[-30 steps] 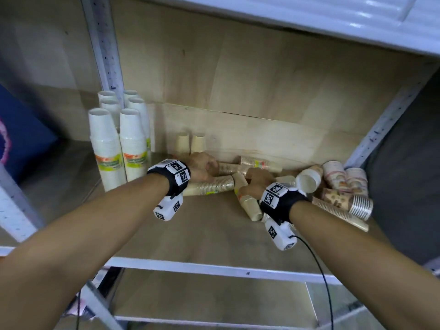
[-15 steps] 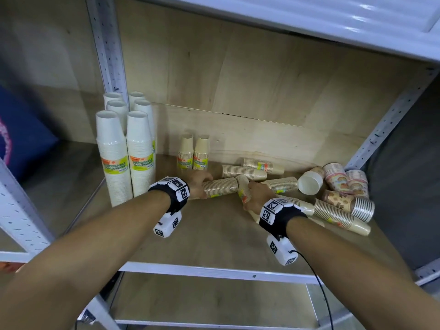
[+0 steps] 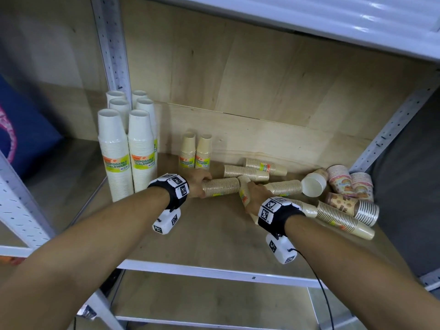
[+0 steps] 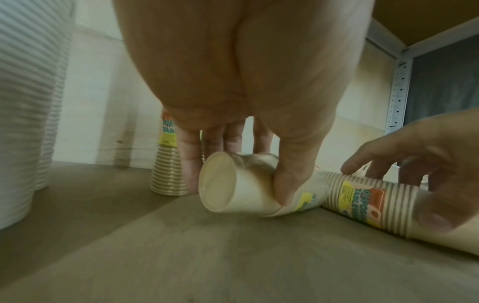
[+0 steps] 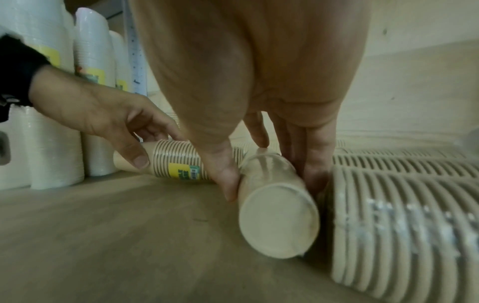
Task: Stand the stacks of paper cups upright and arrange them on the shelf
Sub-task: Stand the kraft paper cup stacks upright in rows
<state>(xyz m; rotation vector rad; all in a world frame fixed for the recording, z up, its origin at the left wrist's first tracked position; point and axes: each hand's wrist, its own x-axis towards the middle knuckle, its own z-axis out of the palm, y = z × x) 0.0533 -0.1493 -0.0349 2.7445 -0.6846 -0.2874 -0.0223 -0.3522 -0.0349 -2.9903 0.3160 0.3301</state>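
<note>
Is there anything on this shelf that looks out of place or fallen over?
Yes. Several beige cup stacks and patterned cup stacks lie toppled in a jumble at the right, while the white stacks stand upright. The left hand and right hand each hold a lying stack.

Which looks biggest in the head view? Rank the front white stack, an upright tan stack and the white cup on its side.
1. Front white stack, clearly largest.
2. Upright tan stack.
3. White cup on its side; it looks close to the tan stack, so this order is unsure.
</note>
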